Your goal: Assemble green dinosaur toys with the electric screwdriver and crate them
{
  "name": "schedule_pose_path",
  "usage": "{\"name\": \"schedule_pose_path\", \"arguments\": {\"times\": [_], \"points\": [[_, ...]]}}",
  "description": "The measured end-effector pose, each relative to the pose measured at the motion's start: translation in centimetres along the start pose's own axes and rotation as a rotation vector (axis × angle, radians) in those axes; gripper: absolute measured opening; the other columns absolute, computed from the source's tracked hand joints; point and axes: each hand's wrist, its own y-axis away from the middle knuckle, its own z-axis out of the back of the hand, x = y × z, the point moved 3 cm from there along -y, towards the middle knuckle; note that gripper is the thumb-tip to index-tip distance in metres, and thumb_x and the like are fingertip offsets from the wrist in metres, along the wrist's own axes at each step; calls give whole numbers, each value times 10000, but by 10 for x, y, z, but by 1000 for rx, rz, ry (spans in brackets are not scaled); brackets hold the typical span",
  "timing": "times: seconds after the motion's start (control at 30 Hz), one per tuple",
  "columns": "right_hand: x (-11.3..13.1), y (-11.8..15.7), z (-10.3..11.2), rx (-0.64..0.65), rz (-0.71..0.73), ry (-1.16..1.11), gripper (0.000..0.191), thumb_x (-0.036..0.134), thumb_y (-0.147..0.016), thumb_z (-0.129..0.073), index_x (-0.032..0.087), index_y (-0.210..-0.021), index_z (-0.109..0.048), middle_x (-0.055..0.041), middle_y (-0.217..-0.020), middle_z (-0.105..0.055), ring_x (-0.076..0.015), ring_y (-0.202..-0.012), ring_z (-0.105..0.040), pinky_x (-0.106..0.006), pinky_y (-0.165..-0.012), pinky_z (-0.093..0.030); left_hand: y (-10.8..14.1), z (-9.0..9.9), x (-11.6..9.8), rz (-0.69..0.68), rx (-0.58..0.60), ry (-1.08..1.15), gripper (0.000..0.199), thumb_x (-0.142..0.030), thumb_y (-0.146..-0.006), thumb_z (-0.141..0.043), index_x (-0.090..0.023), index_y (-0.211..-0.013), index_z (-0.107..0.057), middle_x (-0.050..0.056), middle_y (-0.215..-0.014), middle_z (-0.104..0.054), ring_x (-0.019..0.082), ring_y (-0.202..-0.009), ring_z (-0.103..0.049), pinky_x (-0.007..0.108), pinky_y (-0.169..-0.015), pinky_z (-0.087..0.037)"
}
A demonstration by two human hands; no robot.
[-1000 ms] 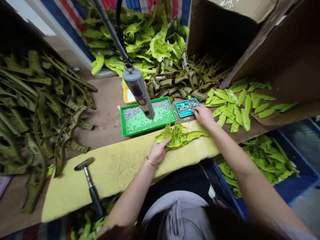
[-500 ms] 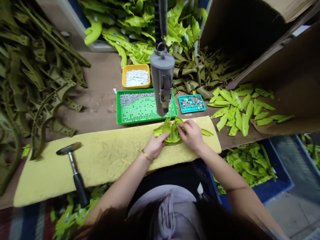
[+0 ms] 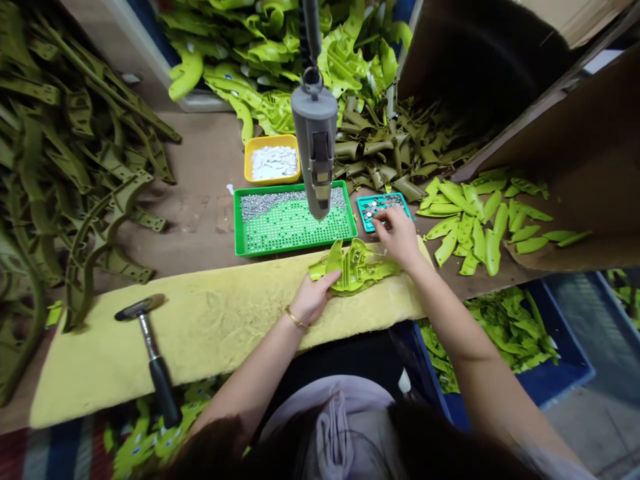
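Note:
My left hand (image 3: 314,297) is closed on the left end of a lime-green plastic shell (image 3: 353,270), its thumb over the edge. The shell lies hollow side up on the yellow padded cloth (image 3: 215,320), with ribs and a small metallic spot inside. My right hand (image 3: 397,235) is over the near edge of a small teal tray (image 3: 364,203) of round metal discs. Its thumb and fingertips come together in a pinch; whatever is between them is too small to make out. A grey hanging power screwdriver (image 3: 315,147) points down behind the shell.
A green perforated tray (image 3: 295,248) holds small screws; behind it, a yellow tub (image 3: 249,170) holds white pieces. A hammer (image 3: 153,347) lies at the left of the cloth. Lime-green strips (image 3: 467,217) lie right. Olive parts (image 3: 75,167) crowd the left.
My right hand has left the inside of the green shell and moved up and right to the teal tray. My left hand still holds the shell. The screwdriver appears slightly further left and up.

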Motion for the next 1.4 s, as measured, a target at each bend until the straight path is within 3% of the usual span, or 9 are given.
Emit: {"name": "schedule_pose_path", "arguments": {"times": [0.13,0.27,0.43,0.73,0.9,1.0,1.1,1.27,1.4], "points": [[34,35,27,-237,182,-217,57,281,-869,-592,231,-844,-602,-58,-920,-632,-196,-915,-612,-390,-826,-518,-1,0,1,1,11,15,592,-315,-598,-882,-154,-1129,-676,107,-1083,-740,330,-1099,-662,513,-997,-519],[48,56,45,-563,178,-190,72,237,-852,-616,250,-919,-592,-54,-923,-621,-199,-900,-617,-398,-809,-510,-2,0,1,-8,18,11,626,-318,-588,-888,-159,-1152,-666,106,-1098,-736,334,-1142,-638,502,-1014,-509],[50,60,14,-282,377,62,65,202,-849,-624,239,-899,-604,-70,-1008,-668,-207,-958,-619,-389,-824,-471,-1,-1,0,-17,36,-1,577,-307,-635,-861,-168,-1160,-666,100,-1128,-726,336,-1163,-627,505,-1026,-497],[41,65,5,-126,394,169,131,238,-885,-583,229,-983,-670,-88,-1119,-689,-230,-1027,-596,-411,-889,-416,-2,1,1,-12,38,-1,572,-331,-613,-862,-178,-1133,-680,95,-1110,-731,317,-1109,-652,488,-990,-518],[61,55,-2,-47,341,48,241,277,-880,-589,190,-1095,-655,-130,-1195,-652,-253,-1113,-572,-432,-939,-440,0,-2,-1,-72,117,-60,490,-239,-575,-874,-179,-1030,-702,81,-1084,-731,301,-1064,-663,443,-990,-508],[78,47,-17,86,299,76,149,272,-861,-601,186,-954,-679,-137,-1259,-630,-293,-1149,-554,-481,-953,-451,1,-1,-3,-115,132,-145,462,-195,-533,-880,-166,-957,-698,61,-997,-743,269,-970,-680,415,-942,-525],[76,47,2,6,252,-52,104,263,-873,-594,209,-845,-678,-104,-1205,-659,-260,-1124,-585,-466,-954,-479,1,0,-3,-93,150,-139,460,-206,-530,-878,-156,-949,-695,67,-996,-748,269,-957,-686,421,-939,-528],[13,70,77,-404,-33,-56,202,337,-911,-551,218,-988,-695,-91,-1088,-692,-237,-1074,-635,-489,-998,-478,5,-1,-5,16,142,-109,544,-244,-514,-884,-124,-1005,-682,121,-994,-749,337,-987,-689,487,-942,-526],[3,97,67,80,80,-61,427,370,-910,-546,214,-1308,-551,-138,-1313,-602,-257,-1235,-572,-476,-1039,-482,9,0,-13,-10,130,-169,629,-303,-539,-875,-137,-1091,-623,121,-1052,-731,293,-957,-697,393,-864,-562]]}}
